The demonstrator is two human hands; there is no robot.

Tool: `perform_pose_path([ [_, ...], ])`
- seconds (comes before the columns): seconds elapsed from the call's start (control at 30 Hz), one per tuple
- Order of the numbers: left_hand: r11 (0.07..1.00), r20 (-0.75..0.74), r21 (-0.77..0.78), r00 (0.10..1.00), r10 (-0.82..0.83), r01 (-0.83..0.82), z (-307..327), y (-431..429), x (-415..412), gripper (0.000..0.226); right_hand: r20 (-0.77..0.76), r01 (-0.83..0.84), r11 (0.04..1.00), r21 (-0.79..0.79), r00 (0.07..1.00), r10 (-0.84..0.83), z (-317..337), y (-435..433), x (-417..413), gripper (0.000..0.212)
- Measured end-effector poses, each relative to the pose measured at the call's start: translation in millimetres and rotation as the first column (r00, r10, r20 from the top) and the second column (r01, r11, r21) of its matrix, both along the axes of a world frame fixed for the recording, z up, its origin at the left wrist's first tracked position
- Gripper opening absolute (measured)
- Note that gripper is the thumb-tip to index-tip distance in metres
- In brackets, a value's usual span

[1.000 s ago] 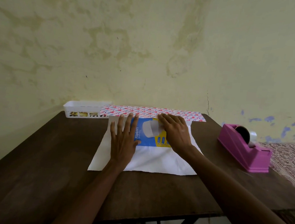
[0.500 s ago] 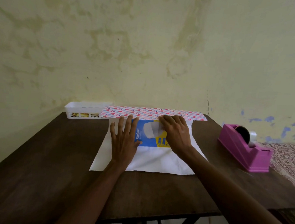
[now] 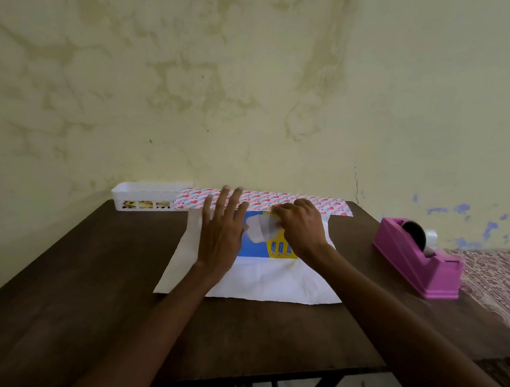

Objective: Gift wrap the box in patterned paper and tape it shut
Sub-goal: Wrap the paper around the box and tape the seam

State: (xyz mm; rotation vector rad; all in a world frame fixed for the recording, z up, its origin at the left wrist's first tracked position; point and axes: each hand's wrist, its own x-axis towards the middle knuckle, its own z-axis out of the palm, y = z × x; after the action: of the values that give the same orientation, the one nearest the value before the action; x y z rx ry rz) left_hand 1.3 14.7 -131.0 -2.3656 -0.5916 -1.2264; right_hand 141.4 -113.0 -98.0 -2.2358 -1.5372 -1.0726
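While both forearms reach in over the near edge of the dark wooden table [image 3: 86, 271], the wrapping paper [image 3: 270, 284] lies white side up a bit further in. The blue and yellow box [image 3: 255, 249] sits on the sheet's far half, not wrapped yet. The left hand [image 3: 219, 236] is pressed flat over the box's left end, fingers straight and fanned wide, holding nothing. The right hand [image 3: 301, 228] is bunched on the box's right part, fingers curled in at the far edge. Honestly can't tell if it's pinching anything or just pressing. Off to the right, well apart from the paper, there's a pink tape dispenser [image 3: 414, 263]. Behind the box the paper's patterned side [image 3: 323, 204] shows as a red and blue strip. A white slotted basket [image 3: 142, 197] sits just left of it, against the stained yellowish wall [image 3: 257, 85].
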Motion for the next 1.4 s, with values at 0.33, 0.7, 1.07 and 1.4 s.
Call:
perform_pose_path([
  [0.33,0.925,0.097,-0.222,0.951,-0.293,0.308,19,-5,20,0.019,0.047,0.02,0.999,-0.032,0.999,-0.018,1,2,5,0.028],
  [0.7,0.96,0.072,-0.172,0.975,-0.211,0.22,15,-6,23,0.024,0.073,-0.075,0.995,0.068,0.995,0.07,-2,0,16,0.036],
  [1.07,0.969,-0.032,-0.183,0.984,-0.177,0.168,18,-9,23,0.045,0.037,-0.113,0.991,0.068,0.993,0.111,-8,3,27,0.047],
  [1.4,0.967,0.039,-0.187,0.985,-0.169,0.173,6,-18,26,0.051,0.026,-0.139,0.979,0.146,0.99,0.137,-24,-6,27,0.039],
])
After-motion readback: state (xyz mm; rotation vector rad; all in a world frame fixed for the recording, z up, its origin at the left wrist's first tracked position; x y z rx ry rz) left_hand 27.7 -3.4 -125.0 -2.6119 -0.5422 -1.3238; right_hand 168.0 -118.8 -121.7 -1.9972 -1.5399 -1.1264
